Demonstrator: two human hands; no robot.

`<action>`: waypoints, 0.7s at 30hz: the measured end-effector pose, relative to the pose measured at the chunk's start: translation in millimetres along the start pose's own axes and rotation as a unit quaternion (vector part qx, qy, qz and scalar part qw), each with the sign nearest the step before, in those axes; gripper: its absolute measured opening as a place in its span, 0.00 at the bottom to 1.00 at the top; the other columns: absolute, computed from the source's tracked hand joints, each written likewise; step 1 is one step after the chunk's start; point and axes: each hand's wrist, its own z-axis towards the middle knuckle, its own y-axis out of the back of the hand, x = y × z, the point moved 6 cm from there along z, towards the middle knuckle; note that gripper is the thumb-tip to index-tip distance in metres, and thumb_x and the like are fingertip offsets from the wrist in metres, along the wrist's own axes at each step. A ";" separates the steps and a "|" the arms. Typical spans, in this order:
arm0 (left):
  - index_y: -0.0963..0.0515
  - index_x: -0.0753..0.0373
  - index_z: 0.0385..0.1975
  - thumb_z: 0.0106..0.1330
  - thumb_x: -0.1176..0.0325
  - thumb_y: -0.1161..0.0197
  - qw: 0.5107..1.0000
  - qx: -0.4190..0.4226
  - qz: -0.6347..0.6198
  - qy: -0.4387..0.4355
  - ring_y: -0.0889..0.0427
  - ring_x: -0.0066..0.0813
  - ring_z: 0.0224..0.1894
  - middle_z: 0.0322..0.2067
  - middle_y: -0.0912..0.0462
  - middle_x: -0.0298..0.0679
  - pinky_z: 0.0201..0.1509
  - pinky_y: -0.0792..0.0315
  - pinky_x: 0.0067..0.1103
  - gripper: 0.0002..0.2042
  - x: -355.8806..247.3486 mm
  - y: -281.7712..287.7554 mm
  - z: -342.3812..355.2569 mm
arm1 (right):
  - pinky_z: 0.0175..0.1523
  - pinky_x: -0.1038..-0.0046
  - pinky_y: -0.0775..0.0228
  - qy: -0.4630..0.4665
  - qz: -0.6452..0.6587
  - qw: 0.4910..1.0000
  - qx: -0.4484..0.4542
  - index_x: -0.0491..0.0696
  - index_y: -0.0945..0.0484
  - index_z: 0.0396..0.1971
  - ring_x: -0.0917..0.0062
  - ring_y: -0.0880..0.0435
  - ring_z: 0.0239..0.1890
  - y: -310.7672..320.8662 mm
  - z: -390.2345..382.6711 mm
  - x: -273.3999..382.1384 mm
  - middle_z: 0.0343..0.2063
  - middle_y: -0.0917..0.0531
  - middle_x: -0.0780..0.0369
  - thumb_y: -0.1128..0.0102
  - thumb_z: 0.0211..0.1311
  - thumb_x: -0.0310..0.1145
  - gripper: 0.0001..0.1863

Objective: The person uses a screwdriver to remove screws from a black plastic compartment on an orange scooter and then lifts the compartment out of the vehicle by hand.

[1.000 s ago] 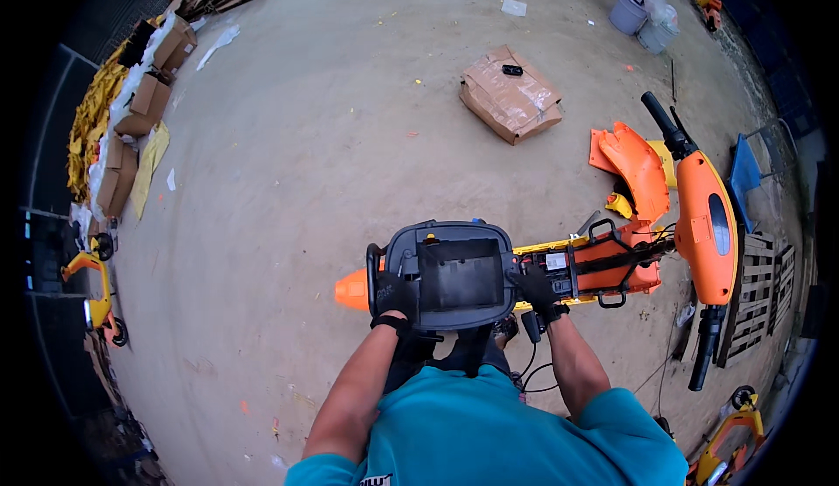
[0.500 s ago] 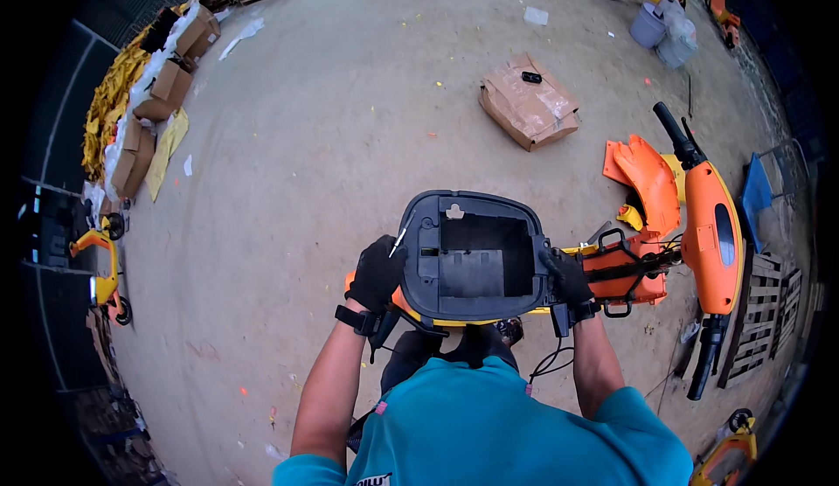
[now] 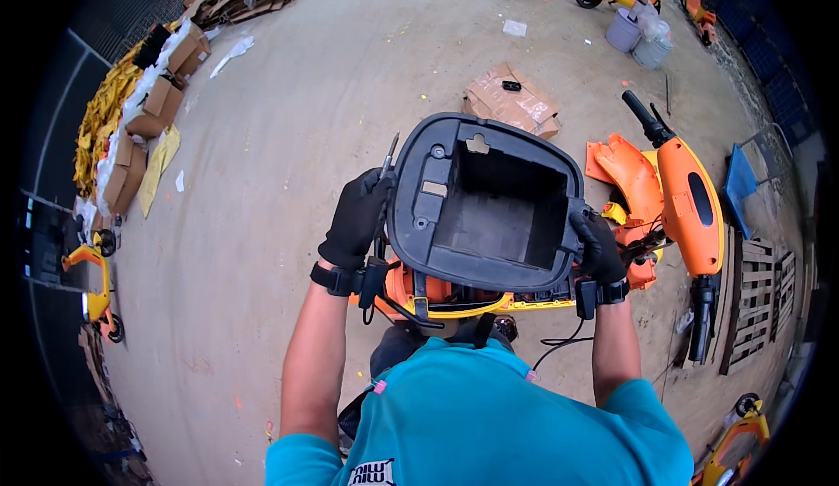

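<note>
A black plastic storage bucket of a scooter seat [image 3: 494, 232] is held raised over the orange and yellow scooter body [image 3: 411, 287], its open top toward me and slightly tilted. Closed on the bucket's left rim, my gloved left hand [image 3: 354, 224] also has a thin screwdriver-like tool [image 3: 390, 156] sticking up from its fingers. My gloved right hand [image 3: 601, 248] grips the bucket's right end beside a small tab. To the right stands the scooter's handlebar with an orange cover [image 3: 695, 219]. Behind the bucket, part of the scooter frame is hidden.
A taped cardboard box [image 3: 516, 101] with a small black object on it lies ahead. Orange body panels [image 3: 634, 171] sit near the handlebar. Wooden pallets [image 3: 753, 302] and a blue platform [image 3: 740, 190] are at right. Cartons [image 3: 157, 106] line the left; other scooters stand around.
Both hands have lifted the bucket up off the scooter body and tilted it. More of the orange body beneath it now shows. The view has shifted slightly.
</note>
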 end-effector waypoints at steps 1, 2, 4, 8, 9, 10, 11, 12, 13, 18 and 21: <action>0.24 0.64 0.44 0.71 0.57 0.49 0.998 0.011 -0.048 0.024 0.42 0.09 0.12 0.23 0.24 0.30 0.14 0.50 0.11 0.16 7.7 4.4 2.0 | 0.47 0.64 0.29 0.050 -0.031 0.998 -0.030 0.45 0.28 0.56 0.57 0.22 0.45 2.4 -9.9 8.0 0.45 0.20 0.53 0.41 0.50 0.27 0.28; 0.24 0.64 0.44 0.71 0.55 0.50 0.994 0.025 -0.095 0.048 0.42 0.10 0.12 0.25 0.22 0.32 0.14 0.50 0.11 0.18 14.4 7.7 2.8 | 0.48 0.64 0.30 0.095 -0.098 0.988 -0.074 0.45 0.27 0.56 0.57 0.23 0.46 7.0 -21.0 20.9 0.45 0.20 0.53 0.42 0.50 0.26 0.28; 0.24 0.65 0.45 0.72 0.48 0.53 0.980 0.062 -0.170 0.085 0.42 0.11 0.13 0.31 0.19 0.38 0.14 0.50 0.11 0.24 41.9 15.5 5.6 | 0.51 0.64 0.32 0.123 -0.181 0.967 -0.127 0.44 0.27 0.54 0.57 0.24 0.48 11.6 -45.5 37.5 0.47 0.21 0.52 0.42 0.51 0.26 0.26; 0.25 0.70 0.47 0.73 0.46 0.57 0.917 0.128 -0.342 0.163 0.38 0.15 0.14 0.27 0.20 0.38 0.15 0.43 0.15 0.28 88.3 38.6 -8.5 | 0.39 0.77 0.33 -0.146 0.044 0.955 -0.255 0.45 0.25 0.43 0.77 0.25 0.35 15.5 -105.8 53.8 0.32 0.25 0.63 0.45 0.64 0.35 0.12; 0.25 0.69 0.46 0.73 0.49 0.55 0.911 0.137 -0.348 0.173 0.38 0.15 0.14 0.24 0.22 0.34 0.15 0.44 0.15 0.25 104.1 49.2 -15.4 | 0.32 0.83 0.33 -0.213 0.148 0.912 -0.318 0.46 0.24 0.37 0.86 0.25 0.28 10.5 -123.5 59.5 0.25 0.26 0.69 0.46 0.68 0.39 0.11; 0.25 0.68 0.45 0.73 0.50 0.53 0.926 0.137 -0.307 0.172 0.37 0.15 0.14 0.23 0.23 0.33 0.15 0.43 0.15 0.23 119.9 59.2 -22.6 | 0.27 0.85 0.36 -0.244 0.192 0.882 -0.354 0.48 0.25 0.35 0.88 0.27 0.23 3.8 -143.7 72.7 0.22 0.27 0.71 0.45 0.67 0.41 0.11; 0.24 0.67 0.45 0.72 0.52 0.52 0.939 0.137 -0.265 0.170 0.37 0.14 0.14 0.22 0.25 0.31 0.15 0.42 0.15 0.21 135.1 73.1 -29.6 | 0.22 0.87 0.39 -0.273 0.236 0.847 -0.390 0.51 0.25 0.34 0.90 0.29 0.19 -5.8 -163.6 80.8 0.20 0.28 0.73 0.45 0.67 0.42 0.10; 0.24 0.66 0.45 0.72 0.54 0.51 0.939 0.145 -0.255 0.181 0.36 0.14 0.15 0.21 0.26 0.30 0.16 0.41 0.15 0.19 157.8 85.8 -35.5 | 0.21 0.87 0.41 -0.279 0.220 0.833 -0.424 0.51 0.26 0.34 0.90 0.30 0.17 -14.6 -185.0 92.1 0.19 0.28 0.73 0.44 0.67 0.42 0.10; 0.24 0.65 0.45 0.71 0.56 0.50 0.939 0.153 -0.241 0.192 0.35 0.14 0.15 0.21 0.27 0.29 0.16 0.40 0.15 0.17 178.2 100.6 -44.9 | 0.19 0.87 0.42 -0.286 0.207 0.817 -0.456 0.52 0.26 0.34 0.90 0.31 0.16 -25.8 -208.0 98.1 0.18 0.28 0.72 0.44 0.66 0.42 0.10; 0.27 0.63 0.46 0.70 0.64 0.51 0.949 0.136 -0.143 0.246 0.35 0.16 0.16 0.20 0.31 0.30 0.16 0.39 0.15 0.12 264.2 139.6 -85.3 | 0.18 0.87 0.42 -0.296 0.257 0.709 -0.586 0.56 0.28 0.32 0.89 0.32 0.13 -90.7 -351.4 82.0 0.16 0.29 0.73 0.43 0.67 0.43 0.09; 0.29 0.61 0.50 0.70 0.64 0.52 0.934 0.122 -0.139 0.304 0.37 0.16 0.14 0.20 0.31 0.31 0.14 0.41 0.15 0.13 286.9 136.6 -105.6 | 0.17 0.87 0.42 -0.336 0.282 0.608 -0.662 0.58 0.28 0.27 0.88 0.32 0.13 -134.3 -448.2 77.6 0.15 0.28 0.73 0.42 0.66 0.44 0.10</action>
